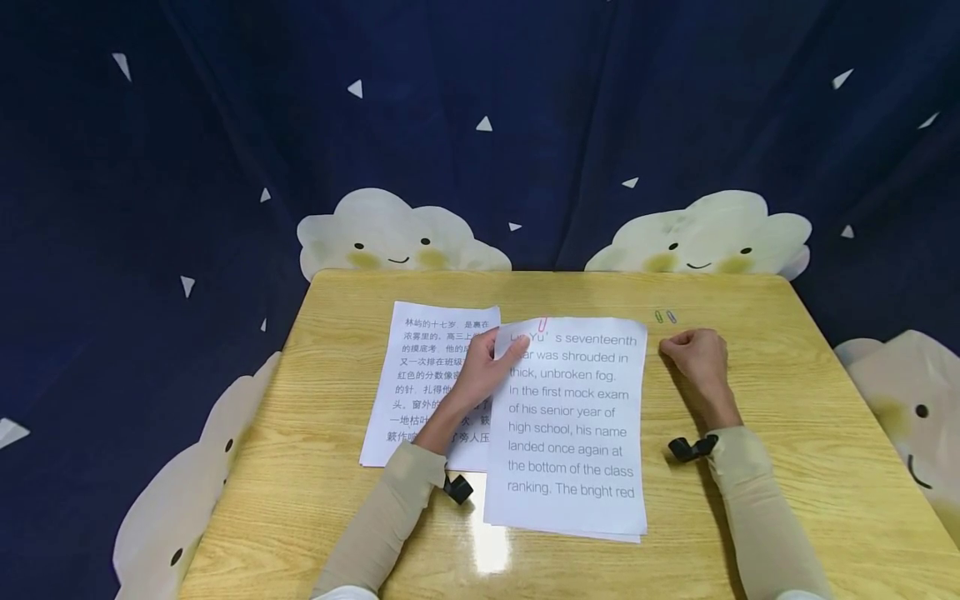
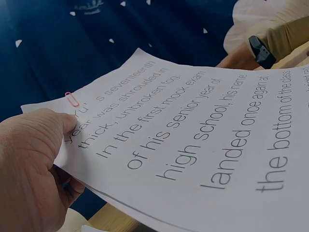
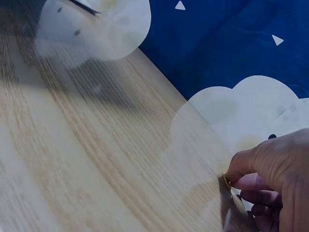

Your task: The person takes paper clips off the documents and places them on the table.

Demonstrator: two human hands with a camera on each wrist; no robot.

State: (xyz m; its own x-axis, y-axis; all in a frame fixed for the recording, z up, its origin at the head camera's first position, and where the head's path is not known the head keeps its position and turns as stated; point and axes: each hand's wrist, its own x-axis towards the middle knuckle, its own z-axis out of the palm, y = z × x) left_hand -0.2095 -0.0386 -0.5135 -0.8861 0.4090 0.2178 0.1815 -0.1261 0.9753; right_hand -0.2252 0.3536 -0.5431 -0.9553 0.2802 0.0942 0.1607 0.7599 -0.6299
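Note:
My left hand [image 1: 477,373] pinches the upper left corner of a small stack of printed sheets [image 1: 573,417], thumb on top. A pink paper clip [image 2: 72,99] sits on the stack's top edge, close to that thumb. Large English text covers the top sheet, and the stack is lifted at a tilt. Right of the papers, my right hand [image 1: 703,358] is low over the table, with a yellow paper clip [image 3: 225,180] pinched between thumb and index finger. Just beyond it lie a green paper clip [image 1: 658,317] and a purple paper clip [image 1: 671,317].
Another set of sheets with Chinese text [image 1: 420,375] lies on the wooden table [image 1: 795,400], partly covered by my left forearm and the English stack. A dark blue curtain [image 1: 555,125] with cloud shapes stands behind the table's far edge.

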